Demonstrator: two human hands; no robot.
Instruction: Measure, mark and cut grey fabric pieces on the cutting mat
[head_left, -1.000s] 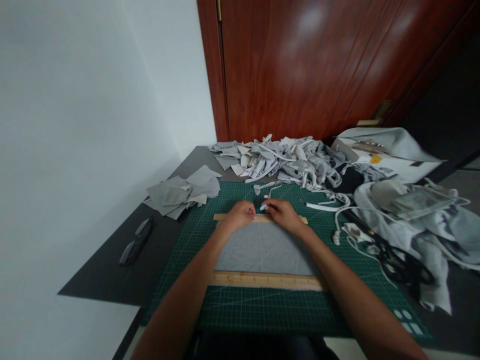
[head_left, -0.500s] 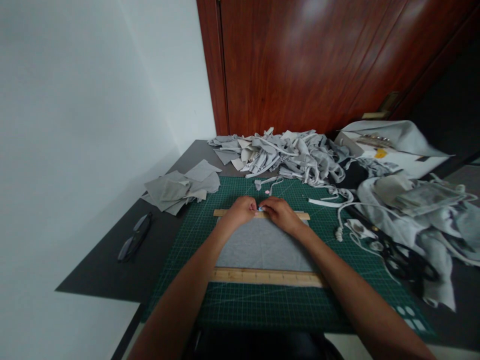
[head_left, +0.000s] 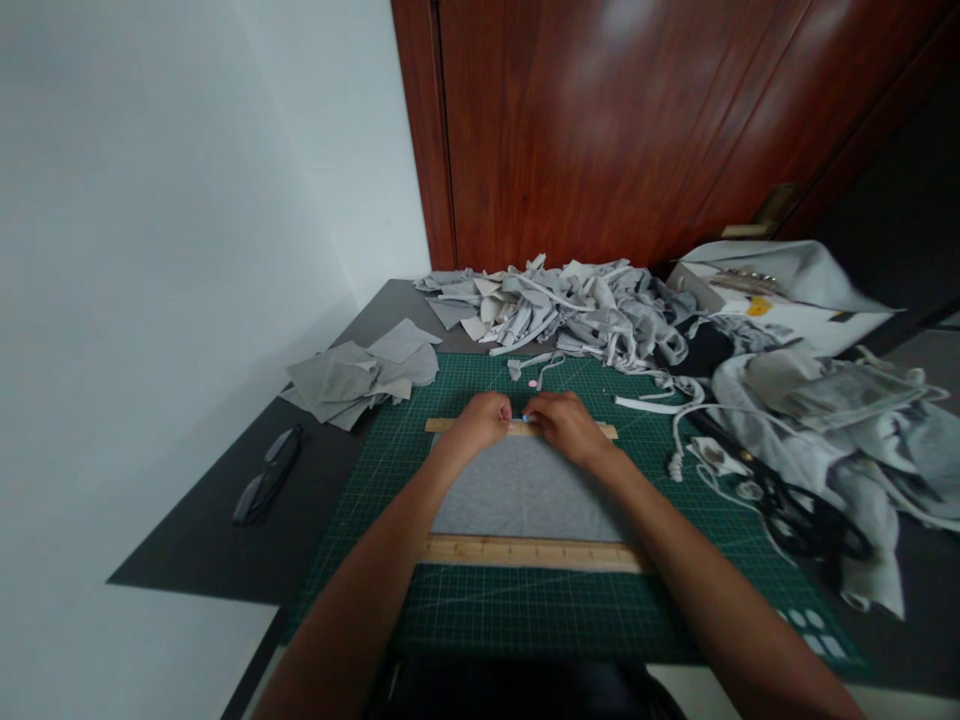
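Left hand (head_left: 480, 421) curled, fingers pressing down on the far ruler (head_left: 520, 428); right hand (head_left: 564, 427) likewise curled on it, a small blue thing pinched at its fingertips, too small to tell what. Hands side by side, nearly touching, at the middle of that ruler.

Far ruler: wooden, long axis running left to right across the cutting mat (head_left: 525, 610), lying along the far edge of the grey cloth (head_left: 525, 490). Ends poking out past both hands, one pointing left toward the wall, the other right toward the clutter. Near ruler (head_left: 534, 552): also wooden, parallel to the first, laid flat along the cloth's near edge. Cloth flat between the two, squarish, centred on the mat.

From the left: white wall; dark tabletop (head_left: 225, 540) with a black glasses-like thing (head_left: 266, 475) lying well apart from the mat; stack of grey squares (head_left: 360, 375) at the mat's far left corner. Behind the mat, heap of grey and white scraps (head_left: 570, 310) against the brown door (head_left: 637, 130). Loose strips and a tiny pink thing on the mat just beyond the hands. To the right, white cord (head_left: 679, 440), black scissors (head_left: 806, 520), rumpled grey garments (head_left: 840, 420), and a white box (head_left: 780, 290) draped in cloth; contents not clear.
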